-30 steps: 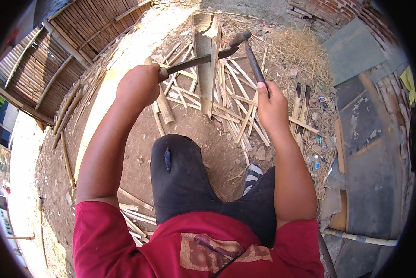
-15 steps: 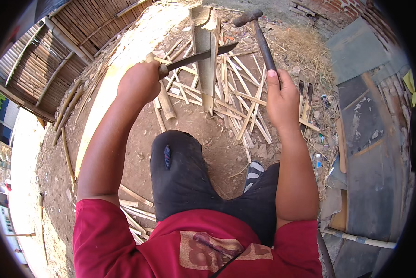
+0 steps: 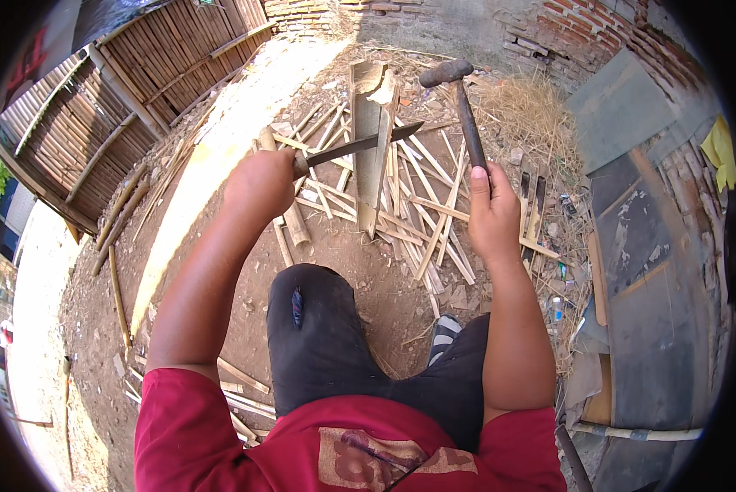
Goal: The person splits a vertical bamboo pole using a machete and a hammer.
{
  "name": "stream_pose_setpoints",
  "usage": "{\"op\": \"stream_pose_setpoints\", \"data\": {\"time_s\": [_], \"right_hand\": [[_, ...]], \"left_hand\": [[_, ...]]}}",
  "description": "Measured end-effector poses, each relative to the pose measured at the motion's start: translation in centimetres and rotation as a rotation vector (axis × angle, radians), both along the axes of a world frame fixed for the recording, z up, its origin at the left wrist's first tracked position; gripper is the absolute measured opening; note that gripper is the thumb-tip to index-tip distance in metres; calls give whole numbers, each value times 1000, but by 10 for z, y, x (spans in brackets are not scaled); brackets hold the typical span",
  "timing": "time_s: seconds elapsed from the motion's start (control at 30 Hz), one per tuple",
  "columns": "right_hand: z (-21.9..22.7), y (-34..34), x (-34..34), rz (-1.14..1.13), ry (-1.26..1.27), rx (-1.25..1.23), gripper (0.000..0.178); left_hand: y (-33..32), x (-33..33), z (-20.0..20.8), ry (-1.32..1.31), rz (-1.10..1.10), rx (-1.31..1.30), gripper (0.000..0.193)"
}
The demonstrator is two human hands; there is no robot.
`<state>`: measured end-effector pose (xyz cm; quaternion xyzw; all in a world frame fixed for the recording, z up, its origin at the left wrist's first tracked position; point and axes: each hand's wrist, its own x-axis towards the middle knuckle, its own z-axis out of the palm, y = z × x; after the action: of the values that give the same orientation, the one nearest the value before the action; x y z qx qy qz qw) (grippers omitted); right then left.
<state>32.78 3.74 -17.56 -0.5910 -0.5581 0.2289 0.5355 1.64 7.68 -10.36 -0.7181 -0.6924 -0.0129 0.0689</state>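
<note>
In front of me stands a split bamboo section (image 3: 366, 176), its pale hollow inner side showing between two raised edges. A long machete (image 3: 347, 150) lies across it, its dark blade reaching past the right edge and tilted slightly up toward the tip. My left hand (image 3: 260, 182) is closed around the machete's handle, left of the bamboo. On the other side, my right hand (image 3: 494, 215) grips the lower part of a dark-handled hammer (image 3: 465, 115). The hammer's head is raised, up and to the right of the blade tip and apart from it.
Loose bamboo strips (image 3: 433, 209) lie scattered around the standing piece, with a round bamboo length (image 3: 297, 223) at its left. Grey sheets (image 3: 659, 303) lean along the right side below a brick wall (image 3: 585, 33). A bamboo fence (image 3: 167, 61) stands at far left.
The whole view has tilted up, so hands, tools and bamboo sit lower in the picture. Both hands keep their grips, and the blade stays at about the same height on the bamboo.
</note>
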Motion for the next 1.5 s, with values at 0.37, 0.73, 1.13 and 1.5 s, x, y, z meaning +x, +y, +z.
{"op": "stream_pose_setpoints", "data": {"time_s": [0.37,0.73,1.13,1.5], "right_hand": [[13,-9,-2,-1,-18,81,45],[-1,-2,-7,5,-36,114,42],[-1,-5,-7,-11,109,159,40],[-2,-3,-17,-14,-29,109,39]], "left_hand": [[3,-8,-8,-30,11,13,18],[2,1,-8,-28,-5,0,16],[4,1,-13,-27,-7,-17,18],[7,-5,-17,-13,0,-23,17]]}}
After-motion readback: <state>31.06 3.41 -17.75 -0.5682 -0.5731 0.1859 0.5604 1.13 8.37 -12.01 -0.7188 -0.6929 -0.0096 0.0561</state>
